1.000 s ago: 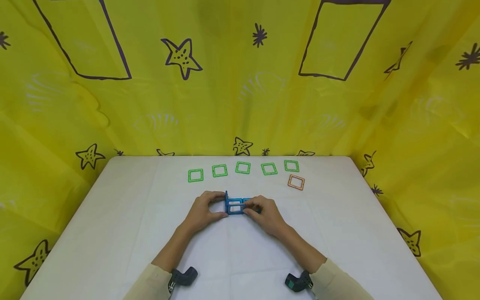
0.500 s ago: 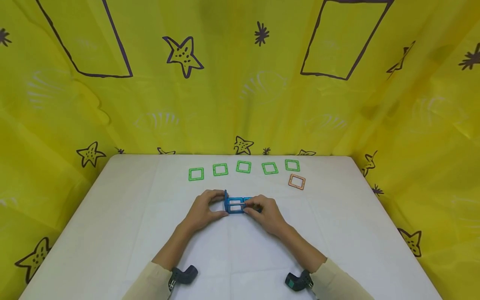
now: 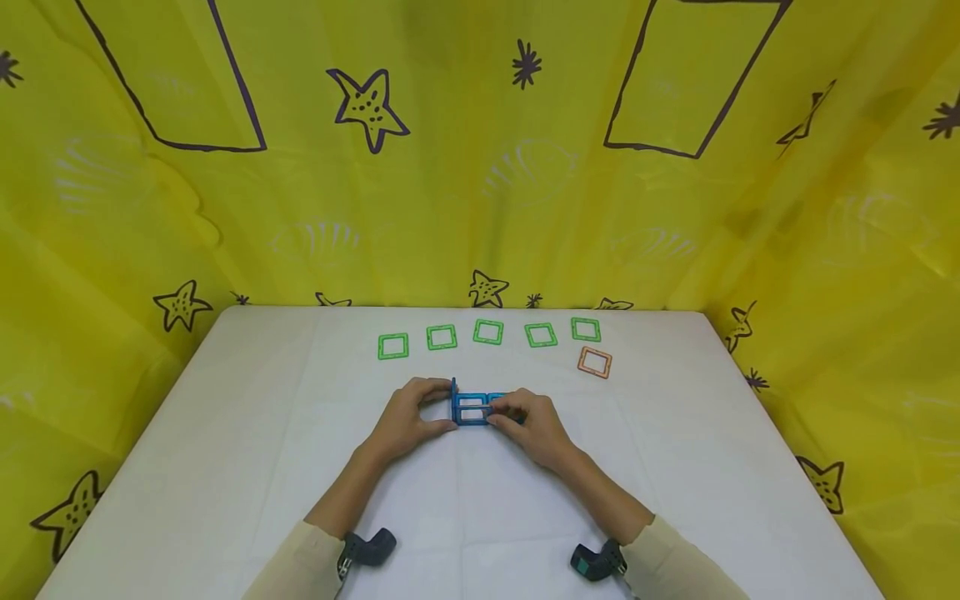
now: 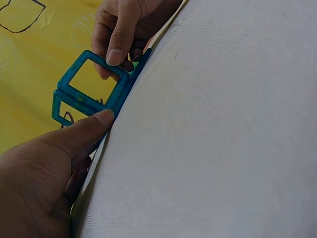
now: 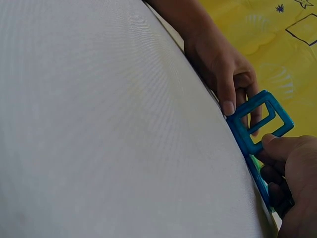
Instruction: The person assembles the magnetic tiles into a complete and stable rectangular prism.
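Observation:
Blue magnetic tiles, hollow square frames, are joined near the middle of the table. Two flat tiles (image 3: pixel 472 422) lie side by side, the right one mostly hidden by my right hand (image 3: pixel 536 427). At their left end an upright tile (image 3: pixel 453 402) stands on edge, held by my left hand (image 3: pixel 405 423) with the thumb at its near corner and fingers at the far one. A second upright tile (image 4: pixel 73 70) meets it at a corner. My right thumb and fingers pinch this second tile by its right side, as the right wrist view also shows.
A row of several green square tiles (image 3: pixel 488 322) lies flat behind the hands. One orange tile (image 3: pixel 595 350) lies to the right, just in front of that row. Beyond the white table (image 3: pixel 225 433) hangs a yellow patterned curtain (image 3: pixel 420 208).
Both hands keep the same hold on the blue tiles, which stay in place. Only the head view has shifted very slightly.

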Demonstrator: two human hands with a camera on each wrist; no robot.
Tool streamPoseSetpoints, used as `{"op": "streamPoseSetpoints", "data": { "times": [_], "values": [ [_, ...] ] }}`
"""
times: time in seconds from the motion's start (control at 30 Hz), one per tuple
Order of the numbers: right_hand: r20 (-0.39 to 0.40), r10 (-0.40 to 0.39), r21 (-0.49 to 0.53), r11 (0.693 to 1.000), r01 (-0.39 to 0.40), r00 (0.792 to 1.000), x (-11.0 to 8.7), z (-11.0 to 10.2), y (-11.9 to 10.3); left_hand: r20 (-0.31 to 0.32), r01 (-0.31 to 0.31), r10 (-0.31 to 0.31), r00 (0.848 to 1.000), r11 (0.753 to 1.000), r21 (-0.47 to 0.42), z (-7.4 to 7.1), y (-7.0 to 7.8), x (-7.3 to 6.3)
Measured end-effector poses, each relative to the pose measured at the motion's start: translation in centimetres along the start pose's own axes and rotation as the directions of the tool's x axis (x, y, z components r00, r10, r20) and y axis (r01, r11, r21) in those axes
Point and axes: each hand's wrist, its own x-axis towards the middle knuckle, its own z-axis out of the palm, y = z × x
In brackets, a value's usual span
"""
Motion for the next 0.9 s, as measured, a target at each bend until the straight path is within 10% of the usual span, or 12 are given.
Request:
{"op": "streamPoseSetpoints", "data": {
  "times": [0.9],
  "values": [
    [-0.029,-0.033,0.004,0.999,0.033,0.999,-0.05,0.28,0.46,0.013,-0.008,0.008,1.0,1.0,-0.015,-0.1,-0.2,0.07]
  ]
}}
